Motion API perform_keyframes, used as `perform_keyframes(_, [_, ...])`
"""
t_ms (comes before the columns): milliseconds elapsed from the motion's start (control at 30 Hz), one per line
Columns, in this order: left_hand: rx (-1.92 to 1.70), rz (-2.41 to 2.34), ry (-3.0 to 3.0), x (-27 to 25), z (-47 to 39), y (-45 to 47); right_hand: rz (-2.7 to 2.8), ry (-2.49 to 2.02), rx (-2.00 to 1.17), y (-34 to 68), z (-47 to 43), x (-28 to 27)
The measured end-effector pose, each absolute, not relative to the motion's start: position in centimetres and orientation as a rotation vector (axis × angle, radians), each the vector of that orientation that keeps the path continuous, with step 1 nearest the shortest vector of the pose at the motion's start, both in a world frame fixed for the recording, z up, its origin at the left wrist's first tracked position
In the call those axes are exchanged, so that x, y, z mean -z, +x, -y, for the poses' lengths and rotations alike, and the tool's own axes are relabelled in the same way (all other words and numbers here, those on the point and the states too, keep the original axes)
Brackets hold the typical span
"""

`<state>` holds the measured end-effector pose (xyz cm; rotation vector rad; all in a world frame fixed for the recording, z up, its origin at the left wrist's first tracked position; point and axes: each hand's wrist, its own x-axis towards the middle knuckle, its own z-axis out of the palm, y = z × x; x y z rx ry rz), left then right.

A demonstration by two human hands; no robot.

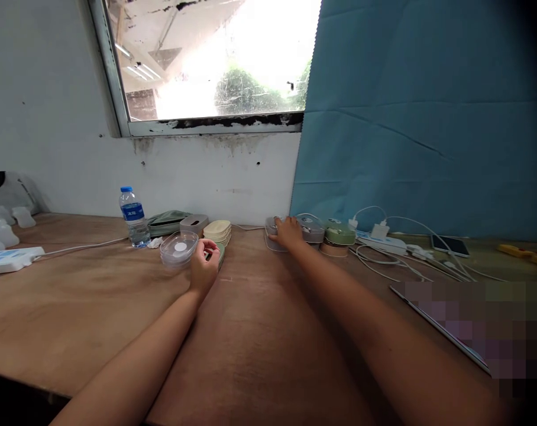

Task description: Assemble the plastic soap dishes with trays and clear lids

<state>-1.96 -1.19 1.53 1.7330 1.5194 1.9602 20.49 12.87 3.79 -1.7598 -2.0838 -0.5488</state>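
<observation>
At the back of the wooden table, my right hand (288, 234) spans the top of a clear, greyish plastic container (272, 241), thumb and fingers gripping it. Right beside that stand another grey lidded container (313, 229) and a green-topped container (336, 232). My left hand (204, 266) is loosely curled, with a gap between thumb and fingers and nothing visible inside. It is in front of a stack of cream trays (219, 231) and a green piece (221, 254), which it partly hides. Clear round-cornered lids (178, 247) lie just left of it.
A water bottle (135, 219), green pouch (166, 222) and grey box (194, 224) line the back. Power strips (381, 241) and white cables are at right, with a phone (449, 245) and a flat, blurred-out device (441, 328). Translucent bottles (0, 231) stand far left.
</observation>
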Motion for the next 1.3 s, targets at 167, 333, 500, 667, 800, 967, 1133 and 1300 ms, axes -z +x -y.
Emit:
perform_keyframes(167, [-1.98, -1.624, 1.771, -1.4, 0.7, -2.9, 2.15, -1.684, 0.662, 20.2, -12.0, -4.7])
perform_keyframes(333, [-1.961, -1.678, 1.751, -1.2, 0.4, -3.5, 2.442, -1.321, 0.75, 19.4, -8.9, -5.7])
perform_keyframes(500, [-1.832, -1.789, 1.859, -1.3, 0.0, -3.9, 2.786, -0.931, 0.721, 19.1, -2.3, -4.1])
perform_keyframes(667, [-1.58, -1.836, 2.094, -1.2, -0.7, -3.6, 2.915, -0.79, 0.614, 21.5, 5.1, -2.2])
perform_keyframes(800, [-1.419, -1.867, 2.189, -1.2, -1.4, -3.0, 2.884, -1.028, 0.436, 24.9, 7.9, -1.9])
perform_keyframes(967, [-1.141, -1.994, 2.301, -1.5, -4.2, -2.7, 2.727, -1.337, 0.194, 28.0, 7.6, -1.3])
perform_keyframes(1133, [-0.81, -2.123, 2.37, -1.9, -8.7, -3.2, 2.638, -1.448, 0.081, 28.6, 6.8, -1.0])
perform_keyframes(1300, [-0.596, -2.213, 2.374, -2.1, -11.4, -3.8, 2.632, -1.425, 0.055, 28.6, 6.9, -1.1])
